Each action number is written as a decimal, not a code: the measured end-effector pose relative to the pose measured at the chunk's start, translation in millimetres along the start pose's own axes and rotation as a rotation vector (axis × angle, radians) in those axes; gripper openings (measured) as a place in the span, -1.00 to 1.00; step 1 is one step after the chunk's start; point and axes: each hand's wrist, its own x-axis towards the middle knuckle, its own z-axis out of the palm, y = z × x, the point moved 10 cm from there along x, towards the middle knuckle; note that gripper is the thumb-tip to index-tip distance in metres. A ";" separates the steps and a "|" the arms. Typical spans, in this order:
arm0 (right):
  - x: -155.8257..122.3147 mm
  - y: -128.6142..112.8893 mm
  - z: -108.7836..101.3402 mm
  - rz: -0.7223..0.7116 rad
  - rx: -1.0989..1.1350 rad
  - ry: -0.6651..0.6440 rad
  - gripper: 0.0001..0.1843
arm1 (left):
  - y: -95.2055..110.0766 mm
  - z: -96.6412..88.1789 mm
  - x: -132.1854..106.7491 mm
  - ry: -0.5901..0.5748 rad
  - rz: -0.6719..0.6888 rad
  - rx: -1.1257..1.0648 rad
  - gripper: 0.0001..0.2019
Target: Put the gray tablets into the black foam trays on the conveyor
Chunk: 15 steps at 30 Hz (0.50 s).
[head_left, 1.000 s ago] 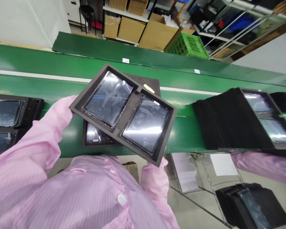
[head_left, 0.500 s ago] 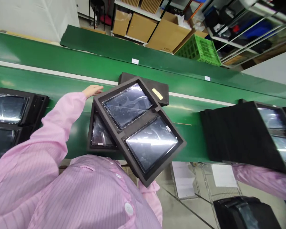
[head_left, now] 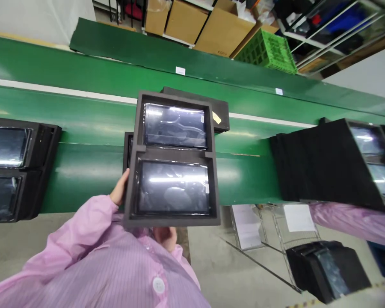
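I hold a dark foam tray (head_left: pixel 133 188) in front of my chest, above the near edge of the green conveyor belt (head_left: pixel 83 128). Two glossy black screens lie in its pockets, one (head_left: pixel 175 126) farther, one (head_left: pixel 173 192) nearer. My left hand (head_left: pixel 119 191) grips the tray's left edge, thumb on the rim. My right hand (head_left: pixel 165 235) holds it from below at the near edge, fingers mostly hidden. Another tray (head_left: pixel 127 147) with a screen lies on the belt beneath, and a flat foam lid (head_left: pixel 220 112) with a yellow label lies behind.
A stack of screen-filled trays (head_left: pixel 16 171) stands at the left on the belt. A tall stack of black trays (head_left: pixel 324 162) stands at the right, with another person's pink sleeve (head_left: pixel 356 222) below it. Cardboard boxes and a green crate (head_left: pixel 266 53) sit behind the belt.
The tray has turned from a diagonal tilt to square with the belt. My left hand came back from reaching over the belt and took the tray's left edge.
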 end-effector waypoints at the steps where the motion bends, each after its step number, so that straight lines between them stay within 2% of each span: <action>1: 4.6 5.2 13.9 0.011 0.008 -0.057 -0.25 | 15.3 -13.1 2.1 0.047 0.044 -0.001 -0.46; 3: 8.5 7.8 32.5 0.032 0.001 -0.182 -0.28 | 36.9 -31.1 6.6 0.079 0.097 0.025 -0.52; 5: -4.0 -1.1 26.7 0.054 -0.040 -0.296 -0.34 | 48.7 -39.4 9.3 0.078 0.162 0.081 -0.51; 6: -18.0 -10.1 12.3 0.060 -0.063 -0.342 -0.37 | 52.6 -41.1 9.4 0.082 0.209 0.125 -0.50; 8: -57.3 -34.4 -33.9 0.052 -0.129 -0.436 -0.39 | 59.8 -42.9 6.8 0.115 0.312 0.220 -0.47; 10: -90.3 -67.3 -96.5 -0.004 -0.086 -0.445 -0.43 | 65.6 -45.8 2.0 0.185 0.364 0.320 -0.43; 11: -95.2 -83.5 -131.0 -0.046 -0.090 -0.380 -0.48 | 66.9 -46.3 0.2 0.211 0.350 0.380 -0.40; 12: -89.0 -95.8 -168.9 -0.063 -0.100 -0.227 -0.52 | 67.4 -44.8 -1.1 0.211 0.318 0.431 -0.35; 14: -57.9 -113.2 -239.5 -0.078 -0.081 0.229 -0.47 | 71.1 -36.1 -4.2 0.159 0.276 0.459 -0.25; 15: -37.0 -116.4 -257.7 -0.074 -0.032 0.396 -0.42 | 74.2 -30.0 -6.0 0.122 0.270 0.426 -0.21</action>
